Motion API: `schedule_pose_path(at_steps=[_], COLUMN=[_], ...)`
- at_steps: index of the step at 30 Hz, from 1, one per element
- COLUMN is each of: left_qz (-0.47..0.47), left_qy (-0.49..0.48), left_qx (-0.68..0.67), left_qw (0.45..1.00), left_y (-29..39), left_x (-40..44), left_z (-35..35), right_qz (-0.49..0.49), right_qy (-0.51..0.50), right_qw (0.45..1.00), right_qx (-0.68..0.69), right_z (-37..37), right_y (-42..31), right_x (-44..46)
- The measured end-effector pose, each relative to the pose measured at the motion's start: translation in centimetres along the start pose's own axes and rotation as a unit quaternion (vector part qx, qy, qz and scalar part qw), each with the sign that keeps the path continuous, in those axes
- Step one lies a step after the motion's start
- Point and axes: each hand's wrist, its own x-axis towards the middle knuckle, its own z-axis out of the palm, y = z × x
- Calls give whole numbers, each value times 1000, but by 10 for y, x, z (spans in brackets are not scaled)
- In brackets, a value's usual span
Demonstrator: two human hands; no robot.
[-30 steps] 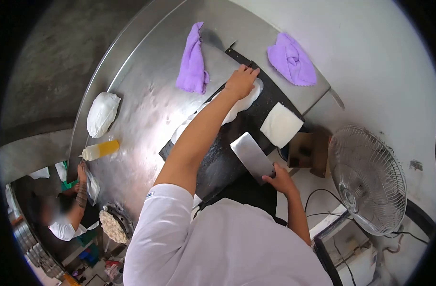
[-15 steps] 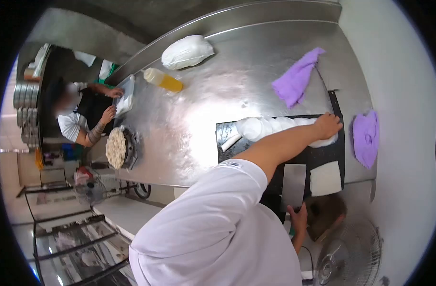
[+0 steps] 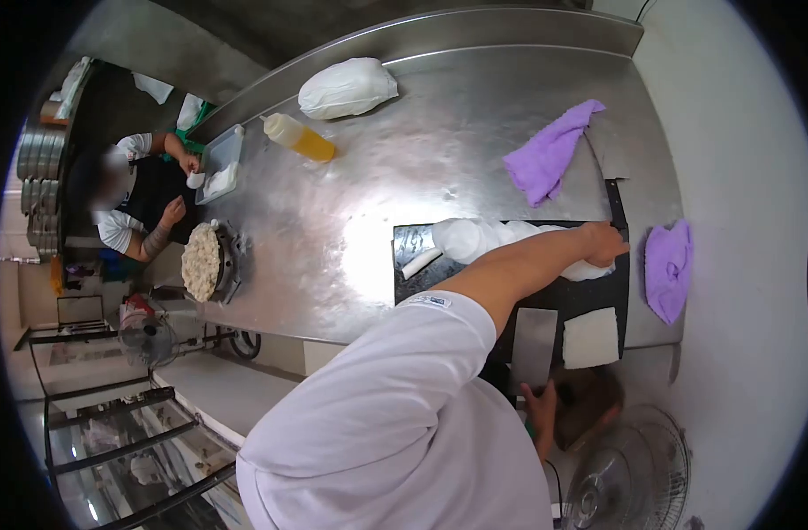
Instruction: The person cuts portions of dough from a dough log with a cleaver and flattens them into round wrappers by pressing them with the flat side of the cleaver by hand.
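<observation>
My left hand (image 3: 601, 245) reaches across a black board (image 3: 589, 299) to the right end of a row of overlapping, thin white dough rounds (image 3: 466, 238). Its fingers are curled down at the last round; whatever is under them is hidden. A short white dough roll (image 3: 422, 262) lies at the board's left end. Lower down, my right hand (image 3: 540, 408) grips the near end of a wide, flat metal blade (image 3: 534, 343), like a cleaver's; its handle is hidden in my fingers. The blade is beside a folded off-white cloth (image 3: 590, 338) at the board's near edge.
Purple cloths (image 3: 552, 155) (image 3: 667, 269) lie behind and right of the board. On the steel table (image 3: 395, 159) are a yellow-liquid squeeze bottle (image 3: 300, 138) and a white bag (image 3: 348, 88). A co-worker (image 3: 148, 190) stands at the left end beside a plastic tub (image 3: 220, 168). A fan (image 3: 629, 477) stands below right.
The whole view has shifted slightly. My left hand stays at the row's right end, its fingers turned a little downward. The co-worker's hands have moved back from the tub, one with something white.
</observation>
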Motion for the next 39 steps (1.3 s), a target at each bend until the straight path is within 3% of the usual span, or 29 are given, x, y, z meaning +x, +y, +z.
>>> schedule_pose_path(at_steps=[3,5,8,12,15,19,23,25,29,31,33,34,35,36,39], left_qz=[26,3,31,75,69,49,-20,-69,-198,-333,-256,-274,-268,-293,-283], left_qy=[-29,-123,-94,-120,-95,9,188,293,380,440,528,618,616,619,644], left_qx=[-34,9,91,90,69,-15,-48,-41,-180,-313,-259,-304,-262,-296,-333], left_qw=[999,992,991,986,991,999,981,953,885,773,767,671,693,666,628], left_y=[0,0,-3,4,13,-16,-38,-32,-8,13,10,21,4,-13,-9], left_x=[-3,4,17,-4,-61,-141,-262,-331,-454,-506,-558,-570,-610,-652,-685], left_z=[-14,-14,6,-26,-101,-190,-271,-301,-340,-349,-346,-342,-331,-323,-316], right_qz=[-26,-59,-95,-78,-57,-40,-22,-41,-78,-66,-52,-87,-122,-121,-37], right_qy=[6,16,35,29,7,-24,-34,-50,-62,-64,-65,-39,-14,-18,-24], right_qw=[1000,998,994,995,997,999,999,998,995,996,996,995,992,992,998], right_qx=[6,-23,-39,-51,-47,23,34,28,30,8,-10,2,15,11,38], right_z=[-1,-2,-3,-4,0,4,5,6,13,13,16,19,21,22,27], right_y=[0,0,-18,-13,8,11,-34,-26,-42,-34,-31,-33,-34,-37,-44], right_x=[0,1,-7,-5,5,10,-1,11,16,30,32,29,27,24,25])
